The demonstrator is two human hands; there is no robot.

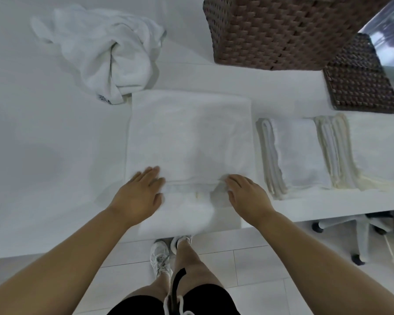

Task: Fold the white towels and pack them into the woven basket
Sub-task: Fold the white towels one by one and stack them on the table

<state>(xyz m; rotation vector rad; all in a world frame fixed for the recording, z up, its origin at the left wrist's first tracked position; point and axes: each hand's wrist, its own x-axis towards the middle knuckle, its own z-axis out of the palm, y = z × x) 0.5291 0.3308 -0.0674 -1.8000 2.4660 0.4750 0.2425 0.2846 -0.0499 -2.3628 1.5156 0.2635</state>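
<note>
A white towel (189,137) lies spread flat on the white table (43,155), its near part hanging over the front edge. My left hand (138,195) rests flat on the towel's near left part, fingers straight. My right hand (246,196) lies on its near right part, fingers slightly bent over a fold line. To the right sits a stack of folded white towels (300,155). A crumpled white towel (105,53) lies at the back left. The brown woven basket (282,32) stands at the back right.
A flat woven lid (362,80) lies right of the basket. An office chair base (362,233) stands under the table's right end. My legs and white shoes (160,258) are on the tiled floor below the table edge.
</note>
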